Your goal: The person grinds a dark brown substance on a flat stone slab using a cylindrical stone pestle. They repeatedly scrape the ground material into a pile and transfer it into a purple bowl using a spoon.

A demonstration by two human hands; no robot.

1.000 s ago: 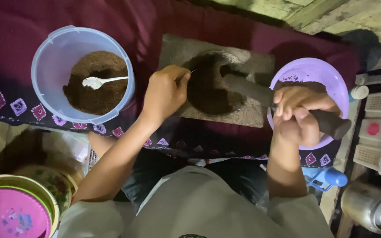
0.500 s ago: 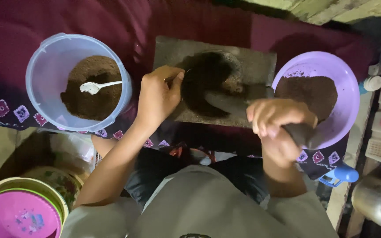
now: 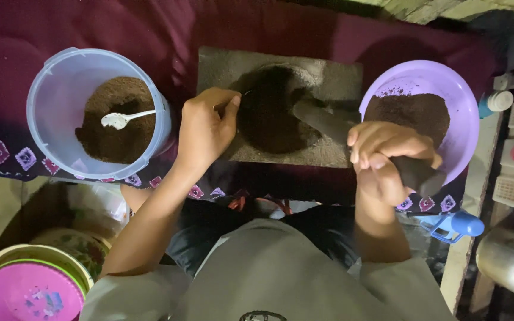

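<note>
**Loose powder near the slab's edges, and a heavy roller held at one end**

The person is kneeling over a flat grey grinding stone (image 3: 281,107) that is lying on a maroon cloth (image 3: 90,30). A dark brown powder (image 3: 272,113) is sitting heaped in the worn middle of the slab. The right hand (image 3: 385,163) is clenching the near end of a dark stone roller (image 3: 358,139), whose far end is resting on the slab at the right of the heap. The left hand (image 3: 206,128) is curling at the slab's left edge, fingertips pinched together beside the powder; whether it is holding a small tool or only a pinch of powder cannot be told.

The roller is lying slanted and is being gripped by one hand only, out past the slab's edge. If that grip is slipping, the free end could be rocking off the stone onto the purple bowl (image 3: 465,95) just beside it, which is already carrying ground powder, and tipping it. The heap is reaching close to the near rim of the slab, so a hard sideways push could be shoving powder onto the cloth. The left fingers are sitting close to the roller's path and risk being pinched. The clear plastic tub (image 3: 49,107) with brown powder and a white spoon (image 3: 126,117) is standing well apart on the left, out of harm.
</note>
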